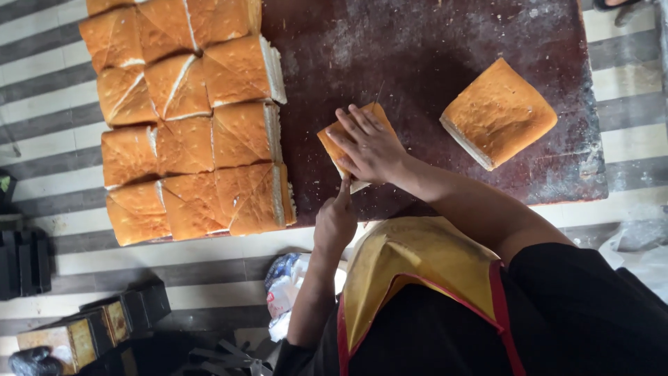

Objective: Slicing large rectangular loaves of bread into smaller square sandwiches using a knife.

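Head view: I am seeing the right hand (369, 146) lying flat, fingers spread, pressing down on a small bread piece (332, 139) without clamping it. The left hand (335, 224) is sitting just below it, curled closed with the forefinger stretched toward the piece's near edge. I cannot make out what it is gripping. A thin line is poking out beyond the piece on its far side, possibly a blade tip, but it is too fine to call.

The piece is lying mid-board on the dark wooden board (431, 42), nearer its front edge.

Progress, as I am judging it: the big bread slab (188, 125) filling the board's left side is already showing cut lines dividing it into squares, some also crossed diagonally, and all are sitting together in place. One separate square loaf (498, 113) is resting whole near the right edge. So the sectioning is looking largely done, and only the one piece is under the hands. The loaf and the many slab squares are waiting, so I am reading this as early in the piece-by-piece work.
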